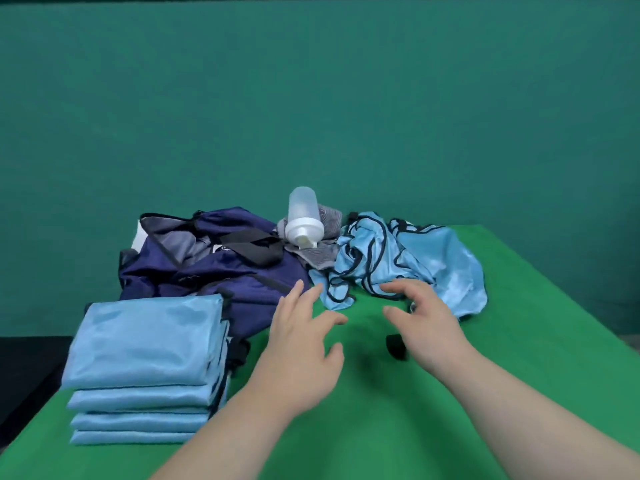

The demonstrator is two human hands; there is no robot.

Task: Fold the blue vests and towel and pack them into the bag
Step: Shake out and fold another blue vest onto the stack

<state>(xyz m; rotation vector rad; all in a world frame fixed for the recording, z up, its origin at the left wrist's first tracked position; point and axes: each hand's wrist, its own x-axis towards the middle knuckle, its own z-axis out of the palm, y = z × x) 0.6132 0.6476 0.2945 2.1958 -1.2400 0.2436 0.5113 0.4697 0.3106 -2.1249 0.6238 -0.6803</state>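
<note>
A stack of several folded light-blue vests (145, 355) sits at the table's front left. Behind it lies the dark navy bag (207, 265) with black straps, its top gaping. A crumpled heap of light-blue vests with dark trim (408, 258) lies at the back right. A grey striped towel (318, 251) is bunched between bag and heap. My left hand (301, 344) hovers over the table with fingers spread, holding nothing. My right hand (426, 320) reaches toward the crumpled heap, fingers relaxed, its fingertips close to the fabric's near edge.
A clear plastic shaker bottle with a white lid (304, 218) lies on the towel. A small black object (397, 346) sits on the green table (381, 427) under my right wrist. The table's left edge drops off beside the stack. A green backdrop stands behind.
</note>
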